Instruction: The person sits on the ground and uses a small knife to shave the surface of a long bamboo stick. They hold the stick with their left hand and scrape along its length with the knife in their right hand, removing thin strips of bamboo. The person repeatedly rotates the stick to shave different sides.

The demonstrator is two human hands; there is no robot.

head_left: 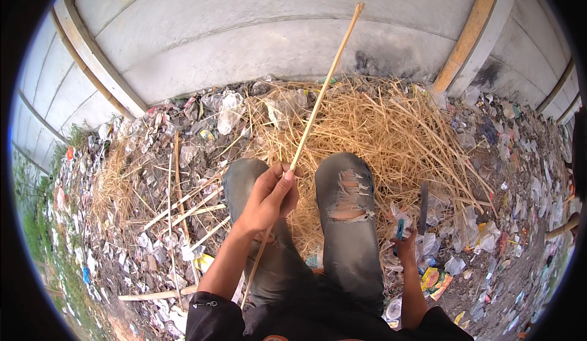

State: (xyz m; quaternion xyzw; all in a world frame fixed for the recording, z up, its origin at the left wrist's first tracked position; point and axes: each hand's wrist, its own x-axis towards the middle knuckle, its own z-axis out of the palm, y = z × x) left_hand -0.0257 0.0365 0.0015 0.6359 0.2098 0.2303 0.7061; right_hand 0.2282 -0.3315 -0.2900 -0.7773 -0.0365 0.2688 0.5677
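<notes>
My left hand (269, 199) is closed around a long, thin bamboo strip (327, 81), held between my knees. The strip slants up and away toward the wall, its far end frayed, and its lower end passes under my left forearm. Out to the right, beside my right knee, my right hand (405, 247) grips a teal-handled cutter (400, 226), its blade hard to make out. Close to that hand a dark, flat blade-like piece (423, 206) lies on the ground. A wide heap of pale bamboo shavings (385, 130) spreads beyond my knees.
Several cut bamboo strips (170, 206) lie to my left, with a thicker stick (156, 295) nearer me. Plastic litter (232, 113) covers the soil. A grey panel wall (275, 41) with posts (471, 32) stands ahead. Green plants (36, 203) grow at far left.
</notes>
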